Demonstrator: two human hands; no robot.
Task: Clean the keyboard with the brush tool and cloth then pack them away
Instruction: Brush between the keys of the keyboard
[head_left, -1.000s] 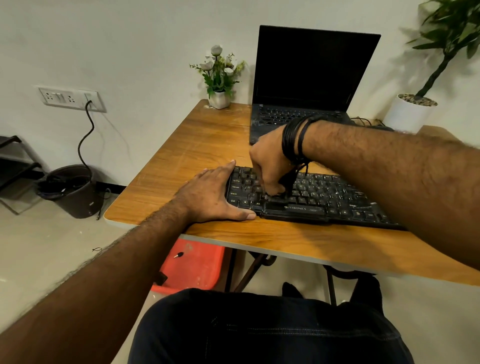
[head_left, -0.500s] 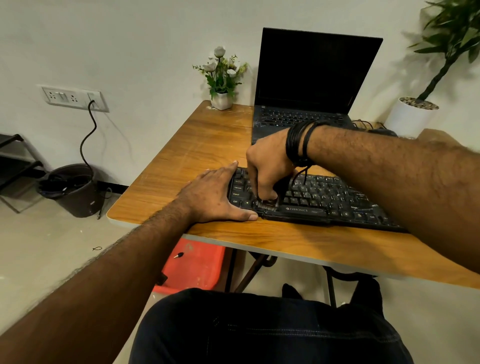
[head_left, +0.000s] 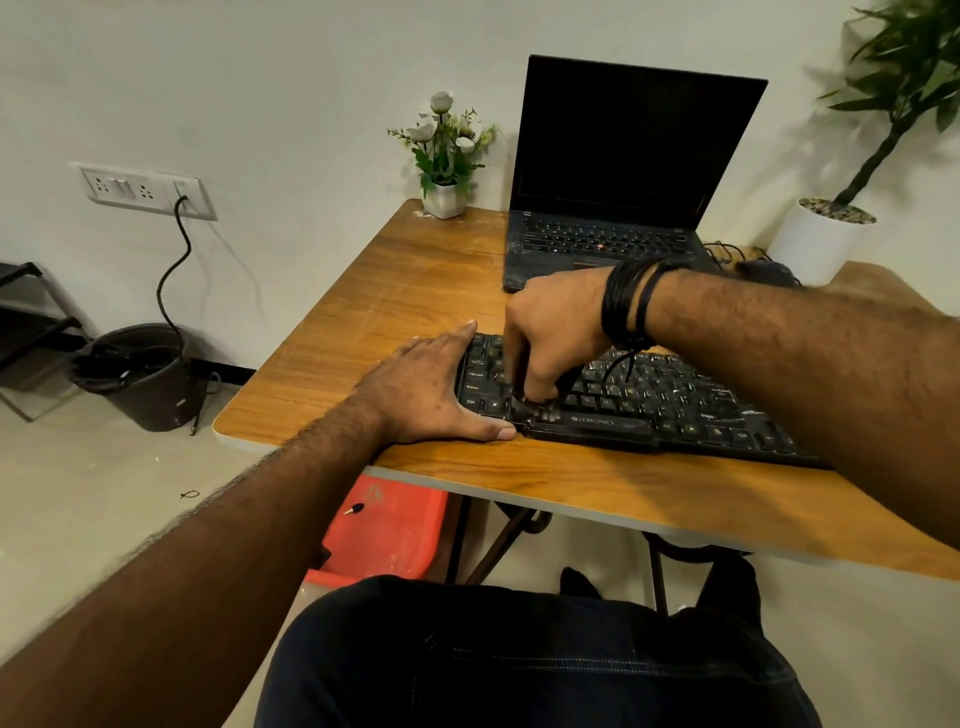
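Head view: wooden table (head_left: 395, 312) against white wall (head_left: 270, 93)

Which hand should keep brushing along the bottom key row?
Right. The right hand already grips the brush tool at the keyboard's lower-left keys. The left hand lies flat against its left end, steadying it.

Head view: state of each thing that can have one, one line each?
Laptop: lid open, screen dark.
Keyboard: flat on the table, near its front edge.
Left hand: fingers straight, resting on the keyboard's left end.
Right hand: fingers curled round the brush tool, bristles on the bottom key row.
Wall socket: cable plugged in.
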